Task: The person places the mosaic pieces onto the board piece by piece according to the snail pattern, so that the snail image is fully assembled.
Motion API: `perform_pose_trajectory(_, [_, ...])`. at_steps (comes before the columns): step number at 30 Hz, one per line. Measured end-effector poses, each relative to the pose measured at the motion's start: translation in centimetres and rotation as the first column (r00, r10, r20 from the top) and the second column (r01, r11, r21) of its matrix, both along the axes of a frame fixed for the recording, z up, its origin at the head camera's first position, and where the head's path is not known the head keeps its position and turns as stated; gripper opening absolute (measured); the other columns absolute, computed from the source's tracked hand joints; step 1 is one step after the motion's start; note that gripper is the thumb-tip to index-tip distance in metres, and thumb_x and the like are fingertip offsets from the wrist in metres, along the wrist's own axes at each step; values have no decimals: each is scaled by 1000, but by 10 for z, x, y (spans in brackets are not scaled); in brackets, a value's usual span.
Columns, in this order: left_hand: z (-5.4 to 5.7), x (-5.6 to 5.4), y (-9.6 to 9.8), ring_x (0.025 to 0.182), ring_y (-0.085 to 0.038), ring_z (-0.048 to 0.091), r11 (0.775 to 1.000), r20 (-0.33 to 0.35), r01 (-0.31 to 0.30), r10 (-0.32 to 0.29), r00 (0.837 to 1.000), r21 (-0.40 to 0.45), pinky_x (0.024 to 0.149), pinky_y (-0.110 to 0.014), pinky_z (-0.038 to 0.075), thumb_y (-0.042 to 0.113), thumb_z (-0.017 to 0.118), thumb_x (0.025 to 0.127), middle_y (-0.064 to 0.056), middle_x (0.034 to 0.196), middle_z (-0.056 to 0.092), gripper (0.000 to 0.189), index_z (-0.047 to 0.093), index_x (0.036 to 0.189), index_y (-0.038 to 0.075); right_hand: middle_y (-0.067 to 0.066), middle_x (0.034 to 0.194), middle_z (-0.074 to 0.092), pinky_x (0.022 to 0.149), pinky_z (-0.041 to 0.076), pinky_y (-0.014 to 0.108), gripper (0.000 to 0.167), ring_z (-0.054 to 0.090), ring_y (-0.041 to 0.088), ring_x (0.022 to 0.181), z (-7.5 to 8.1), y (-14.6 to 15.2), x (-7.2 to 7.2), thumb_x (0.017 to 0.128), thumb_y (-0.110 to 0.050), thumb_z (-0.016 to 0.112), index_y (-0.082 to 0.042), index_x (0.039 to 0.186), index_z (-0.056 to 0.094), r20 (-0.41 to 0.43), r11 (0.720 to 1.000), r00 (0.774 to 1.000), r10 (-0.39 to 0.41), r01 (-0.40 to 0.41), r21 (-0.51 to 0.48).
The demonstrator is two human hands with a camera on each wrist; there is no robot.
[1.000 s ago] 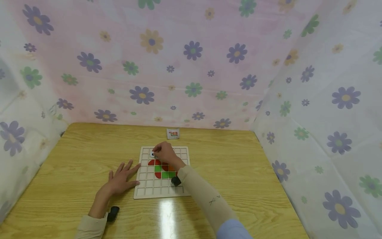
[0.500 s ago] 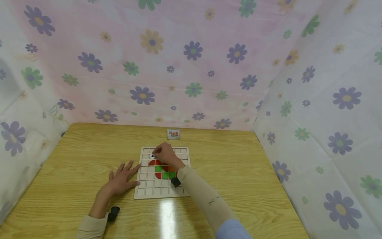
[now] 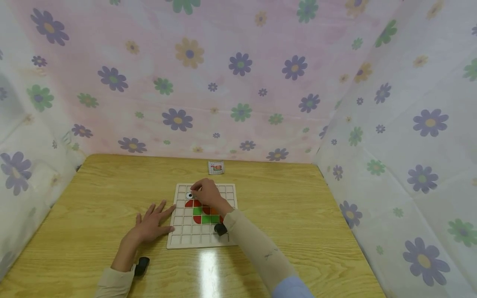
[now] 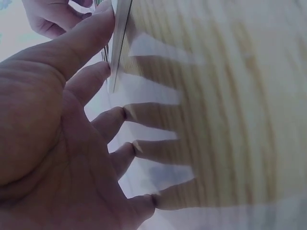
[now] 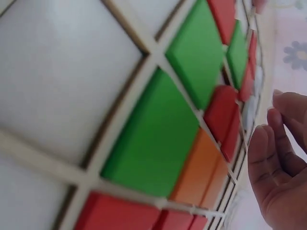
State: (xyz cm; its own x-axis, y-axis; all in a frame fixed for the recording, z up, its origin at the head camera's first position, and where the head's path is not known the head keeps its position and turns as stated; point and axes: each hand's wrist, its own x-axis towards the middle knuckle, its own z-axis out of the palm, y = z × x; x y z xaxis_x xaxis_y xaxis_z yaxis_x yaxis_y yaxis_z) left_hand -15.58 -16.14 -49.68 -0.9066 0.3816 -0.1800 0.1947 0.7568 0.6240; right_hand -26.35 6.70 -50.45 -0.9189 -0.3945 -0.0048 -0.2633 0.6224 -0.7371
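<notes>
A square grid board (image 3: 182, 229) with a pale wooden frame lies on the table. Red, green and orange tiles fill some of its cells, among them a green tile (image 5: 153, 134) and an orange tile (image 5: 194, 165). A round white eye tile (image 3: 189, 195) with a black pupil lies in an upper-left cell. My right hand (image 3: 207, 193) is over the board, its bent fingertips right by the eye tile; in the right wrist view, nothing shows between them. My left hand (image 3: 150, 225) rests spread on the table, thumb and index finger touching the board's left edge (image 4: 117, 43).
A small picture card (image 3: 216, 167) lies behind the board on the wooden table (image 3: 283, 215). Flower-printed cloth (image 3: 238, 82) hangs behind the table and along both sides. My right forearm (image 3: 257, 248) crosses the board's lower right corner.
The eye tile has come slightly down and left into its cell since a second ago. My right fingertips have shifted off it a little, uncovering more of it. My left hand stays still.
</notes>
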Motion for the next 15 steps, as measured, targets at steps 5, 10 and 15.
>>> perform_pose_trajectory(5, [3, 0, 2, 146, -63, 10, 1000, 15, -14, 14, 1000, -22, 102, -88, 5, 35, 72, 95, -32, 163, 20, 72, 43, 155, 9, 7, 105, 74, 70, 53, 23, 20, 63, 10, 80, 2, 14, 0, 101, -16, 65, -4, 112, 77, -31, 995, 999, -10, 7, -99])
perform_pose_trajectory(10, [3, 1, 3, 146, -63, 11, 999, 11, -21, 22, 1000, -31, 102, -88, 5, 32, 72, 94, -33, 162, 21, 72, 43, 155, 7, 11, 111, 75, 75, 53, 25, 21, 66, 19, 86, 7, 37, 6, 102, -13, 64, 0, 112, 77, -72, 984, 997, -34, 21, -174])
perform_pose_trajectory(15, [-1, 1, 2, 145, -64, 11, 1000, -3, -19, 19, 1000, -21, 101, -89, 5, 34, 72, 94, -32, 162, 21, 72, 43, 155, 7, 14, 108, 75, 80, 54, 29, 22, 67, 27, 90, 11, 70, 17, 102, -12, 64, 3, 113, 75, -100, 969, 990, -99, 73, -237])
